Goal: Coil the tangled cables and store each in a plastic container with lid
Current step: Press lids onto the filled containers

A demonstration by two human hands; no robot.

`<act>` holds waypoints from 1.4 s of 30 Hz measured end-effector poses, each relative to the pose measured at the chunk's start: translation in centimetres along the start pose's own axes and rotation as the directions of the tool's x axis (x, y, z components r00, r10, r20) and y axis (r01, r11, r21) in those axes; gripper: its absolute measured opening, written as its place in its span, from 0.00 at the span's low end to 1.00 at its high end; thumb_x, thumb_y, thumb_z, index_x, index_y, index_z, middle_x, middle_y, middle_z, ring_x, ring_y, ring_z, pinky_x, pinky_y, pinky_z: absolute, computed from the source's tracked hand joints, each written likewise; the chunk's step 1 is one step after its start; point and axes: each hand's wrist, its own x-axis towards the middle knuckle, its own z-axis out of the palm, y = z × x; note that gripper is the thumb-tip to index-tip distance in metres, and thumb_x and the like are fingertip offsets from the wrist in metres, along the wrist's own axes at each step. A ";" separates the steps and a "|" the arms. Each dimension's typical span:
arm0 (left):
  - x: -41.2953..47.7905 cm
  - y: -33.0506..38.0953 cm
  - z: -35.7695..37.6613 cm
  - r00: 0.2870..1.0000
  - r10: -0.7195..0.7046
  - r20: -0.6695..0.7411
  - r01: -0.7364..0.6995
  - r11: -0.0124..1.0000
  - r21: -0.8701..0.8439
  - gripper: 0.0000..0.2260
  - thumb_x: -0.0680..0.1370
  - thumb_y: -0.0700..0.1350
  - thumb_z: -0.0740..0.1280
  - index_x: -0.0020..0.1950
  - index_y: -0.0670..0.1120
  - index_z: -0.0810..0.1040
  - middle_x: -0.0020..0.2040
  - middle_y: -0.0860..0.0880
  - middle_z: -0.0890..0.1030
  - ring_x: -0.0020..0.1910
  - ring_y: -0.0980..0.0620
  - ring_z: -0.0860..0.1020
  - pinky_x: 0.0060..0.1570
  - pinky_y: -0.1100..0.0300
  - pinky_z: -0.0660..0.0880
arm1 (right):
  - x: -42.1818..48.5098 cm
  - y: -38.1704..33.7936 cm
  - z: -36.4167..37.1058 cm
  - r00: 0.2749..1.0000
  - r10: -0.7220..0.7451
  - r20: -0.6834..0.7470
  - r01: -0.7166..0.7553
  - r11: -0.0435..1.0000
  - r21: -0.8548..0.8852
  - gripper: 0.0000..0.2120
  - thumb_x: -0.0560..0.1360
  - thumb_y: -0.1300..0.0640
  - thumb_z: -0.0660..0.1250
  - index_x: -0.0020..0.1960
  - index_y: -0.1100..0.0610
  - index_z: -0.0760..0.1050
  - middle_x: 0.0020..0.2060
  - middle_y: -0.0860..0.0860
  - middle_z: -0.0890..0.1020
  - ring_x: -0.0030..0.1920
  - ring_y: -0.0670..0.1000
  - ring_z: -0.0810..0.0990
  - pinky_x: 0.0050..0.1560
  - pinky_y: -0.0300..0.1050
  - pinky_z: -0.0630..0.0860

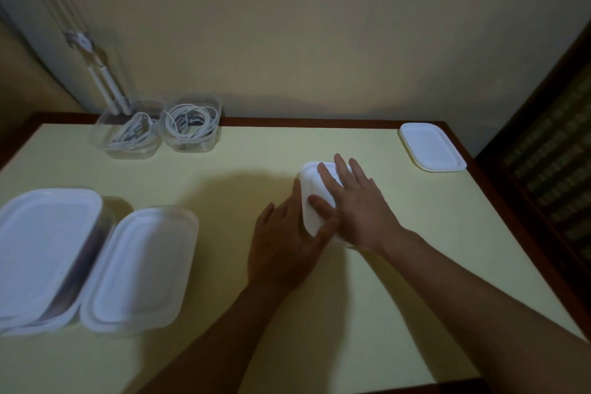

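Note:
A white-lidded plastic container [311, 184] sits at the table's middle right. My right hand [355, 205] lies flat on its lid with straight fingers pressing down. My left hand [284, 243] holds the container's near left side, its thumb reaching across the lid's near edge. The container's contents are hidden. Two open clear containers stand at the back left: one [128, 134] holds a white cable, the other [192, 125] holds a coiled white cable.
Two closed containers with white lids, one [41, 253] and another [140, 269], stand at the near left. A loose white lid [431, 147] lies at the back right corner. The pale yellow table [415, 265] has a dark wooden rim. A white pole stands behind the back-left containers.

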 end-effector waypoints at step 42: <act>-11.4 1.8 -9.3 0.985 -0.107 -0.133 0.091 0.988 -0.125 0.25 0.83 0.47 0.55 0.81 0.46 0.60 0.54 0.37 0.82 0.50 0.40 0.81 0.49 0.50 0.76 | -12.6 -12.9 -1.5 0.861 0.478 -0.175 -0.332 0.787 0.520 0.25 0.86 0.57 0.50 0.82 0.55 0.54 0.60 0.59 0.82 0.61 0.62 0.78 0.63 0.51 0.73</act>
